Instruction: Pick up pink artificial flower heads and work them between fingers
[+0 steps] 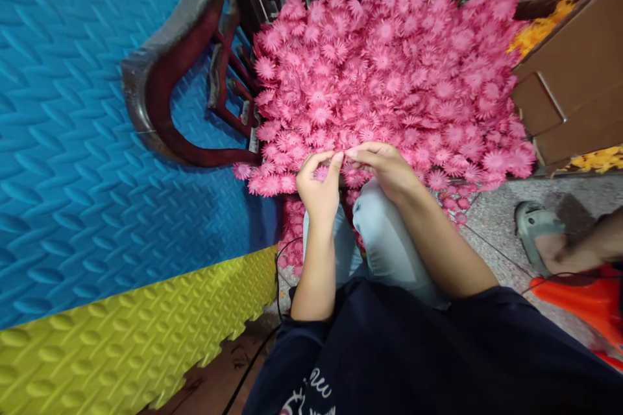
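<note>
Thumb and forefinger pinched, my left hand (317, 183) is over the front edge of a broad heap of pink artificial flowers (389, 71). My right hand (384, 167) meets it there, its fingers also pinched, and the fingertips of both hands nearly touch. Whatever is between the fingertips is too small to make out against the pink behind it. The flower heads are daisy-like, with thin pointed petals, and lie thickly on top of one another just beyond both hands. More pink flowers (291, 233) are lower down, beside my knees.
At left a dark wooden armrest (165, 78) curves before blue foam matting (73, 117) and yellow matting (146, 318). A cardboard box (579, 58) flanks the heap at right, near yellow flowers (545, 29). Another person's foot in a clog (535, 233) and an orange plastic piece (579, 301) are at right.
</note>
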A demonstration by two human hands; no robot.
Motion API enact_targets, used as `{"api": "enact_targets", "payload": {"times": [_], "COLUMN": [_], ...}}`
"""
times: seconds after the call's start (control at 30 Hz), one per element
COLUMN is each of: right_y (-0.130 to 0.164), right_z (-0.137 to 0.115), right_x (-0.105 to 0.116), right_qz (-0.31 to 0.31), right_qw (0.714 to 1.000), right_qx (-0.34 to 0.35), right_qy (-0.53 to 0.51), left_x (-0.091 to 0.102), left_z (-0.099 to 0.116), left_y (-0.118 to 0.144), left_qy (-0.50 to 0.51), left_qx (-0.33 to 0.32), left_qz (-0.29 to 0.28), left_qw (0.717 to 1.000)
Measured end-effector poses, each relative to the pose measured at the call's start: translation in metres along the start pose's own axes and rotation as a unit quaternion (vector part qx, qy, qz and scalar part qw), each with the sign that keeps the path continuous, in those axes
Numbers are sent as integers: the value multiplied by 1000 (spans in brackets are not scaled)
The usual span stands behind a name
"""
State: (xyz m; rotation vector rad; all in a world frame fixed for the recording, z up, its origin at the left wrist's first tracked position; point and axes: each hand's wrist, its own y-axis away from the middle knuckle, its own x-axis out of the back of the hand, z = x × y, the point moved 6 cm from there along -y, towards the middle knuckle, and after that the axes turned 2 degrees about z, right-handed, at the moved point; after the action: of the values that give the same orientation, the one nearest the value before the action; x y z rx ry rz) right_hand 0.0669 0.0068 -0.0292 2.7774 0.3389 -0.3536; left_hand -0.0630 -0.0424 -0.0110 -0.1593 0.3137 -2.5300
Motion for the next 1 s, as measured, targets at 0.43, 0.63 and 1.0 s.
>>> {"api": "enact_targets", "payload": {"times": [0.43, 0.63, 1.0], "right_y": [4, 5, 8], "right_z": [-7, -11, -9], "right_x": [-5, -6, -11], "right_qz": [-19, -9, -38], "right_qw": [999, 1000, 999], "right_qx": [-6, 3, -12], "right_qy": [-45, -20, 2], "left_x": [-5, -6, -9], "left_z": [-7, -17, -34], "left_y": [0, 2, 10], "left_qy": [89, 159, 267], "left_qx": [58, 157, 248], "left_qz": [-78, -90, -92], "left_qw": [991, 971, 927]}}
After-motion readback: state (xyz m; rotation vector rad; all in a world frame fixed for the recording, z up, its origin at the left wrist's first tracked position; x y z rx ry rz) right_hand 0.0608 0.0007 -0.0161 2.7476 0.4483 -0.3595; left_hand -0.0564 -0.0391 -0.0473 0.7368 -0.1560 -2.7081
